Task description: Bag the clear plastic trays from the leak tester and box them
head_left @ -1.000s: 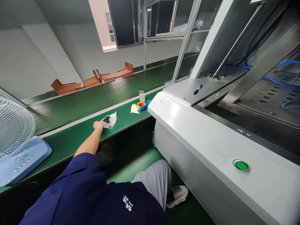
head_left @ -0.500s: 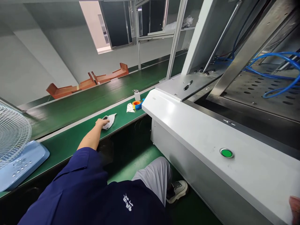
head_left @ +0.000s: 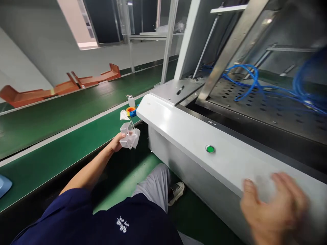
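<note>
We see the clear plastic piece [head_left: 130, 136], long axis unclear, gripped by the left hand [head_left: 117, 142] beside the green table [head_left: 76, 146], forward-left of the right hand [head_left: 277, 206], which spreads, blurred and apparently empty, by the white ledge [head_left: 178, 127].

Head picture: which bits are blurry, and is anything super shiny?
Head view: the right hand is smeared, probably motion blur; the blue hose at far right is blurry too; glare shines on the white ledge; the clear plastic piece looks sharper.

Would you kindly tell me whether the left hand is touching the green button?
No, the left hand holds a clear plastic piece, well apart from the green button.
</note>
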Tool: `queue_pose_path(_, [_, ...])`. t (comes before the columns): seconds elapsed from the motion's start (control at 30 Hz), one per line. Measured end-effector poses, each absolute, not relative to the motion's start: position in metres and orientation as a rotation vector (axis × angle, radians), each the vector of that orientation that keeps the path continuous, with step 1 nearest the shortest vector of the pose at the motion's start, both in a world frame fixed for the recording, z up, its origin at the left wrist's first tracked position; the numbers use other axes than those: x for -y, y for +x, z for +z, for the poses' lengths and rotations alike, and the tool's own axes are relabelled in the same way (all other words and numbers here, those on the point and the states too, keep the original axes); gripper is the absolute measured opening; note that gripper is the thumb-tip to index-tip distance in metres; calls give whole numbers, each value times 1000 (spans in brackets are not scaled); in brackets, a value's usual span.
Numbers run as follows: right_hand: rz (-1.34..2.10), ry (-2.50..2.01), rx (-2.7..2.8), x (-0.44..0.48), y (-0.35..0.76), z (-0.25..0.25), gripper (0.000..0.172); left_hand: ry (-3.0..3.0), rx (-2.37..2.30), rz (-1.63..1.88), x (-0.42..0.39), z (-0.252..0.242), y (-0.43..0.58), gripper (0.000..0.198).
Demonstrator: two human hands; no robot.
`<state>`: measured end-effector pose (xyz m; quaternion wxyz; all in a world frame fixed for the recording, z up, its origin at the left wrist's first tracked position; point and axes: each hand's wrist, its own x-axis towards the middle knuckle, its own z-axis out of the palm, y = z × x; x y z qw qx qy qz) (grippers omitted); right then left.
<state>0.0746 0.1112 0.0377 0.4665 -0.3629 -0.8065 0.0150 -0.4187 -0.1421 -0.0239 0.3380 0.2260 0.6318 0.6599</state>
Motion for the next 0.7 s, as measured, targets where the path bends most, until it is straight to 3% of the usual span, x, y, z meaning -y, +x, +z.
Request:
queue_pose_path(0.07, [345, -861, 2060, -77, 49, 38, 44, 691, -1463, 1746, 113, -28, -375, 93])
queue_pose_path(0.1, [580, -820, 2117, -60, 35, 38, 41, 730, -1385, 1758, 99, -31, -353, 97])
queue_pose_path(0.17, [1033, -722, 2104, -32, 10, 35, 55, 794, -1247, 1788, 72, -37, -309, 102])
queue_pose_path(0.27, [1245, -661, 2059, -9, -12, 26, 91, 875, -1076, 1811, 40, -43, -251, 101])
queue_pose_path(0.37, [1046, -721, 2014, -5, -11, 14, 103, 1010, -982, 1753, 19, -41, -209, 96])
queue_pose_path(0.53, [591, -729, 1871, -17, 23, 9, 83, 1315, -1040, 1603, -4, -24, -168, 101])
queue_pose_path(0.7, [87, -667, 1950, -39, 85, 36, 78, 1406, -970, 1362, -18, -20, -137, 111])
